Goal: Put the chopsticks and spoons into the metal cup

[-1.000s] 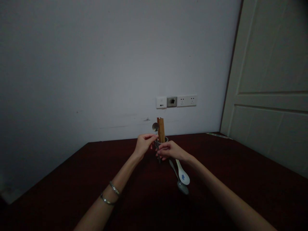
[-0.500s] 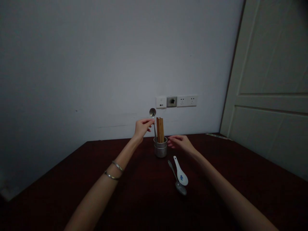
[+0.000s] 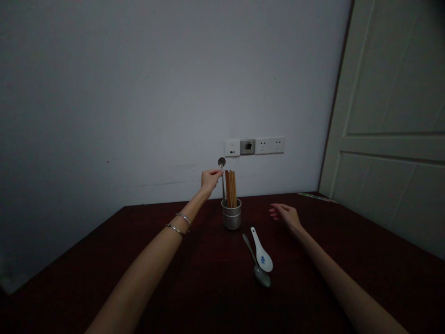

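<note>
Left of the cup [image 3: 231, 217], the left hand [image 3: 209, 179] pinches a small spoon [image 3: 221, 162] upright, handle end at the cup's rim, beside the chopsticks [image 3: 231, 188]. Before the cup lie a grey spoon [image 3: 261, 276] and a white spoon [image 3: 263, 258]. Right of the cup hovers the right hand [image 3: 287, 215], fingers loosely spread, empty.

metal cup [image 3: 232, 217]: 1 | metal spoons: 2 (held spoon [image 3: 221, 163] at cup, loose spoon [image 3: 262, 277] before it) | ceramic spoon [image 3: 263, 260]: 1 | bracelets [image 3: 179, 223]: 2

Right hand lets go of the cup

The right hand [image 3: 287, 215] has pulled off the steel cup [image 3: 232, 217] to its 3 o'clock, fingers spread; the left hand [image 3: 210, 178] has raised the small metal spoon [image 3: 221, 162] higher, toward 12 o'clock.
</note>
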`<state>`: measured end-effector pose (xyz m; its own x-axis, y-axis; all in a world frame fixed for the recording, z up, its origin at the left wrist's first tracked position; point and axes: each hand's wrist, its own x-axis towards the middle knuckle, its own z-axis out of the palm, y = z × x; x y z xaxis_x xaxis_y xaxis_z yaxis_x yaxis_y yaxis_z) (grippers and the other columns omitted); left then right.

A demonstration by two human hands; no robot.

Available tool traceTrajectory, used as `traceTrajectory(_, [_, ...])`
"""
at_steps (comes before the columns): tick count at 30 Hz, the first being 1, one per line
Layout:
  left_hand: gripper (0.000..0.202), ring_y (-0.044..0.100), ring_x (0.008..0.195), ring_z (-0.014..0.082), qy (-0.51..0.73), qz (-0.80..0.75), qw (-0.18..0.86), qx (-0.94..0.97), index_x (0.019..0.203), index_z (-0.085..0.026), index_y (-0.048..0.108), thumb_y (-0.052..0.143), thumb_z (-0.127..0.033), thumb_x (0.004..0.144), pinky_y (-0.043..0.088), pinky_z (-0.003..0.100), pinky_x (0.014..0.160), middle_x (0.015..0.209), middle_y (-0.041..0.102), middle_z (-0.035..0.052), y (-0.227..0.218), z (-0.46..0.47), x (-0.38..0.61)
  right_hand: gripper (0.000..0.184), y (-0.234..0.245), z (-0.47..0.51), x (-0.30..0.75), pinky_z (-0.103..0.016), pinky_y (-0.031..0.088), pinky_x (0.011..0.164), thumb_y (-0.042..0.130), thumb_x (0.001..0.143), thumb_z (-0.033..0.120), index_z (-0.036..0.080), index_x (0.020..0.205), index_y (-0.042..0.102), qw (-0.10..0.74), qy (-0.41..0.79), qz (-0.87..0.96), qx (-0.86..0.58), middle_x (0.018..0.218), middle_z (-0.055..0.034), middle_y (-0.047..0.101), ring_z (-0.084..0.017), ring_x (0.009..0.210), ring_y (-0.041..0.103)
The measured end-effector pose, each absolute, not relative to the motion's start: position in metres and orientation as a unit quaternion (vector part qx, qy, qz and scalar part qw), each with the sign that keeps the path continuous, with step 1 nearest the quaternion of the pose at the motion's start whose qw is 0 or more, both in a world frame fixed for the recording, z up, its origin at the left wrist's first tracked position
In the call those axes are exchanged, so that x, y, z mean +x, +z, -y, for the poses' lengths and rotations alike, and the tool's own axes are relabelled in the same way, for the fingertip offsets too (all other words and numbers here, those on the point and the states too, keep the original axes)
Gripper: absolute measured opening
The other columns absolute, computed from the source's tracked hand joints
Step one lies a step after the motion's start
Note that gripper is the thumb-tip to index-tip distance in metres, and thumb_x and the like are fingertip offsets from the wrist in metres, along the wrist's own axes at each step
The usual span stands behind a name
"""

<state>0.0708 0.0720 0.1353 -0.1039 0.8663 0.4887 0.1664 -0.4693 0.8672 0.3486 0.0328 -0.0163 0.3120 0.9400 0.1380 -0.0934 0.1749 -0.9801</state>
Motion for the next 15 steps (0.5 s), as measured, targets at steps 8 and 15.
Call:
traceTrajectory(8, [0.023, 0.039, 0.04, 0.0055, 0.596, -0.452, 0.286, 0.599, 0.073, -0.008, 0.067, 0.061, -0.028, 0.063, 0.024, 0.016, 0.032, 0.056, 0.056, 0.0019, 0.114, -0.082, 0.074, 0.024, -0.031, -0.03, 0.352, -0.019, 0.044, 0.041, 0.062, 0.064, 0.03, 0.01, 0.077, 0.063, 0.633, 0.39, 0.428, -0.514, 0.056, -0.0051, 0.063, -0.011, 0.044, 0.055])
traceTrajectory(15, [0.023, 0.038, 0.04, 0.0055, 0.573, -0.487, 0.291, 0.591, 0.071, -0.009, 0.067, 0.06, -0.03, 0.064, 0.025, 0.015, 0.033, 0.052, 0.054, 0.0013, 0.095, -0.085, 0.073, 0.026, -0.034, -0.033, 0.351, -0.019, 0.041, 0.04, 0.062, 0.064, 0.031, 0.01, 0.079, 0.063, 0.617, 0.377, 0.458, -0.517, 0.057, -0.0049, 0.064, -0.01, 0.045, 0.055])
